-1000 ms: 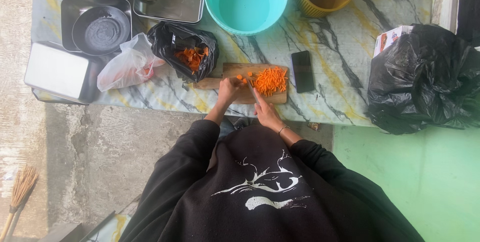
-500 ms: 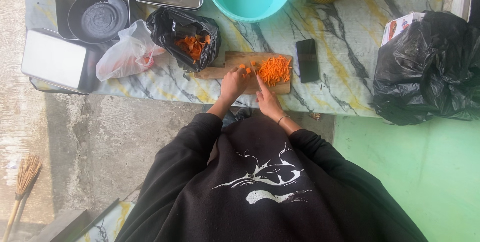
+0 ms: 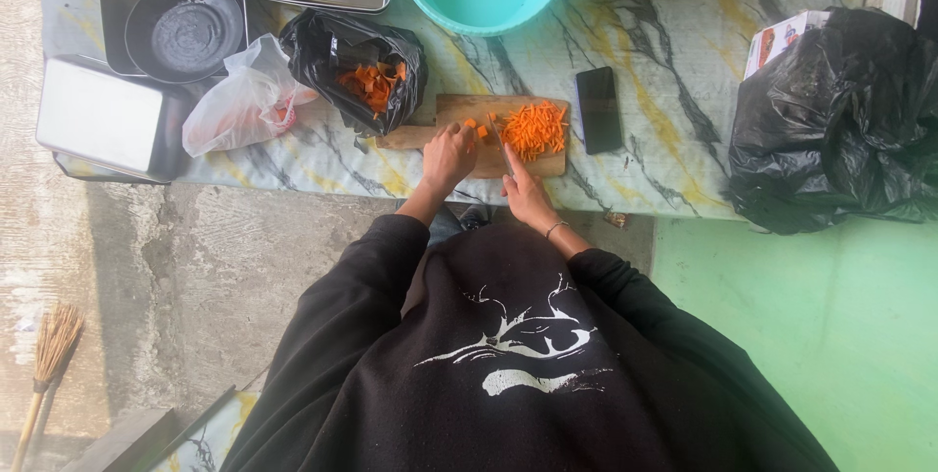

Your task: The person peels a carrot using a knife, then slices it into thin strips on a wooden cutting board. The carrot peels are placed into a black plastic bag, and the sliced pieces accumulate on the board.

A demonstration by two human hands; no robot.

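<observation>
- Your left hand (image 3: 448, 154) presses carrot pieces (image 3: 476, 127) on the board (image 3: 459, 108), fingers curled.
- Your right hand (image 3: 525, 191) grips a knife (image 3: 502, 145) beside the shreds (image 3: 535, 128).

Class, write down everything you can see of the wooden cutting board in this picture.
The cutting board is a pale brown wooden rectangle with a handle pointing left, lying flat at the near edge of the marbled table. A pile of shredded carrot and a few carrot chunks sit on it. The left hand rests on its middle; the right hand is at its near edge. A black bag adjoins its handle; a dark phone lies right.
</observation>
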